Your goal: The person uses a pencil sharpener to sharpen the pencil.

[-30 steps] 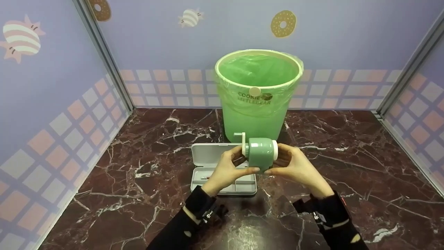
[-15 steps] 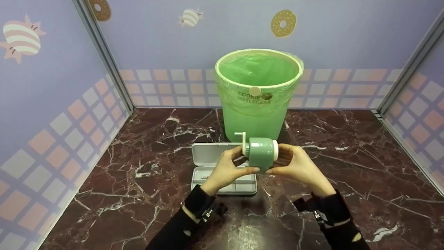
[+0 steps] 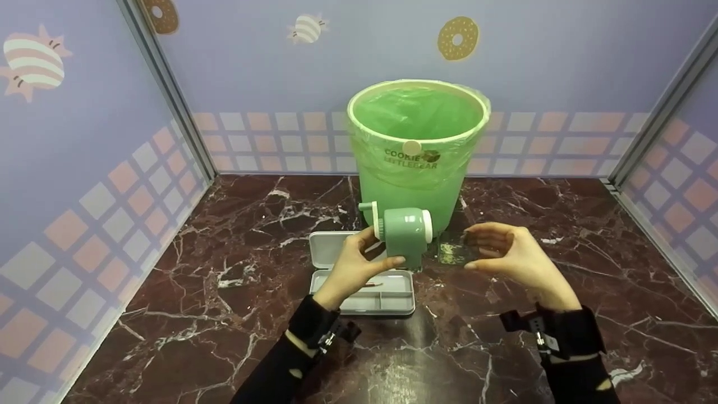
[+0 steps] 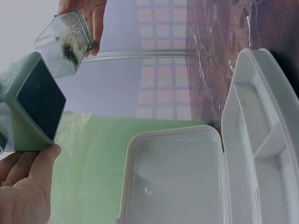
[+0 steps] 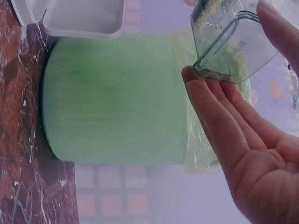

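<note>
My left hand (image 3: 354, 268) holds a green crank pencil sharpener (image 3: 405, 233) above the open pencil case. Its white crank points left and its white round end faces right. To its right, my right hand (image 3: 521, 261) pinches a clear shavings drawer (image 3: 450, 253), apart from the sharpener. Pale shavings and a dark clump of dust lie in the drawer (image 4: 70, 44) in the left wrist view. The right wrist view shows the thumb above and the straight fingers below the drawer (image 5: 233, 46).
A white pencil case (image 3: 395, 306) stands open on the marbled table (image 3: 224, 336), with a thin reddish stick (image 3: 370, 285) in it. Behind the hands stands a green bin (image 3: 412, 185) lined with a clear bag. Patterned walls enclose the back and sides.
My right hand has moved right, drawing the clear drawer out of the sharpener. My left hand has shifted slightly left and up with the sharpener.
</note>
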Demonstrator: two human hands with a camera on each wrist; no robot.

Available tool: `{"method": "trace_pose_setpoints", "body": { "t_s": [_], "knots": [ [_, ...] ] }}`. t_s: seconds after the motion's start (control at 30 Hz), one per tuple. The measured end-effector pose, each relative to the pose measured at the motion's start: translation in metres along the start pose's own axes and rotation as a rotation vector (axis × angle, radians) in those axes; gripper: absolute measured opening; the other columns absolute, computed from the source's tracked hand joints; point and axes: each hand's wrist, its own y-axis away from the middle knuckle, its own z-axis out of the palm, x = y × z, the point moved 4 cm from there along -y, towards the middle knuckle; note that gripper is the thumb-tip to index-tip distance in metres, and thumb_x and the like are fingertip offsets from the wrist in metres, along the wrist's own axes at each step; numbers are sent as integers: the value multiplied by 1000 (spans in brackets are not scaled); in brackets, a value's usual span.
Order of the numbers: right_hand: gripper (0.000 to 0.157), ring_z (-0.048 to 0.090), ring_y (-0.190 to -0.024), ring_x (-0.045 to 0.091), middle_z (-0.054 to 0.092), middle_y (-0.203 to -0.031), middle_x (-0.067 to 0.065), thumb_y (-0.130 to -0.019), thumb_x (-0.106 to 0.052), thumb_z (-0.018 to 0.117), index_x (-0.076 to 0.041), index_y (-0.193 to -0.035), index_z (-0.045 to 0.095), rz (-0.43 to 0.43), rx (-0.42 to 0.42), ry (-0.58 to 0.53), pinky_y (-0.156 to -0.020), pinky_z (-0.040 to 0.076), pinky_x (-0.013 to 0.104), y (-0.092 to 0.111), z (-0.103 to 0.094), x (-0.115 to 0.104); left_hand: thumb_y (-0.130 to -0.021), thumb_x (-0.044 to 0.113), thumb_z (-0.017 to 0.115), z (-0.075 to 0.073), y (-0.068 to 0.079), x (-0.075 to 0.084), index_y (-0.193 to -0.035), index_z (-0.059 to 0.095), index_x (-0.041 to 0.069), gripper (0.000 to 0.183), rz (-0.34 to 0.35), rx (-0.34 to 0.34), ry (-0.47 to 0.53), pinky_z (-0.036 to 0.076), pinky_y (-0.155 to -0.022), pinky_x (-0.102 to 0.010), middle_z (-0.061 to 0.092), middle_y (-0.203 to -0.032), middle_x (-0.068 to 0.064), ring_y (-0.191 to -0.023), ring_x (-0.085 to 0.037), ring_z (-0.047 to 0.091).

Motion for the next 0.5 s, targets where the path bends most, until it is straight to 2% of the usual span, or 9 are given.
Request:
{"method": "trace_pose_setpoints", "body": {
  "t_s": [0.13,0.33,0.5],
  "knots": [
    [64,66,-110,4,59,-130,30,-72,-1,83,8,-129,56,-7,11,24,-97,50,18,1,-4,-2,-79,11,81,0,-1,1,-135,52,-6,66,0,2,-8,44,-110,-34,60,-133,-24,-127,-32,57],
    [64,65,-111,4,63,-130,21,-73,-5,84,5,-130,56,14,37,52,-97,49,16,3,-9,-5,-79,15,82,2,-3,0,-136,51,-6,68,10,-13,-7,43,-110,-35,59,-134,-24,-128,-32,57],
    [67,65,-110,3,62,-132,18,-74,-6,83,2,-134,54,28,64,32,-97,49,16,6,-16,-10,-78,17,83,4,-2,-3,-135,52,-6,68,-1,-17,-4,43,-110,-34,60,-133,-23,-128,-32,57]
  ]
}}
